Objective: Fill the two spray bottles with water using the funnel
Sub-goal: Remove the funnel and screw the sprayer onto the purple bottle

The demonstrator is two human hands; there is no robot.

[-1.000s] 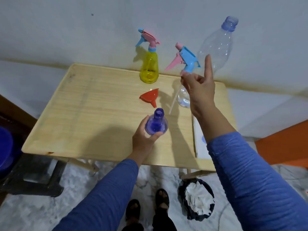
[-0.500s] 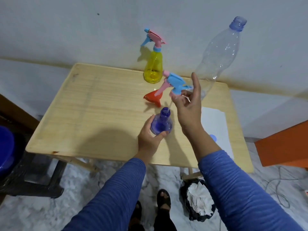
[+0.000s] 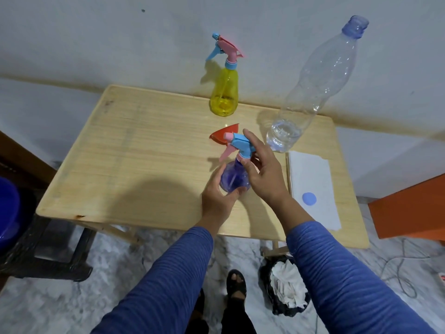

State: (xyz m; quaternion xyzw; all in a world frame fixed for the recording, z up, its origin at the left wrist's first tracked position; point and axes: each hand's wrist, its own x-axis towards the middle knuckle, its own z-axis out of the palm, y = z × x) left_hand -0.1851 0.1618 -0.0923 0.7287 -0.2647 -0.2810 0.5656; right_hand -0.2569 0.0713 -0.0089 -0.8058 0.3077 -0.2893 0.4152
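Two hands are working at the near-middle of the light wooden folding table (image 3: 120, 165), a little back from its near edge. The left hand (image 3: 218, 196) is gripping the round belly of the translucent purple plastic spray bottle (image 3: 232, 178), which is standing upright on the tabletop. The right hand (image 3: 261, 172) is holding the blue-and-pink trigger sprayer head (image 3: 238, 145) at the bottle's neck, thumb and fingers curled round its collar; the pink nozzle is pointing far-left and the pink trigger is hanging down to the left. To the left of the hands a wide stretch of bare tabletop is lying open. To the right, a white paper sheet (image 3: 313, 189) with a blue disc is lying flat along the right edge. Just beyond the sprayer head, the red plastic funnel (image 3: 222, 135) is lying on its side. Farther right, the tall clear plastic bottle (image 3: 313, 85) is standing uncapped with a little water at its bottom. By the far edge, the yellow translucent spray bottle (image 3: 225, 95) is standing upright, its nozzle pointing left.
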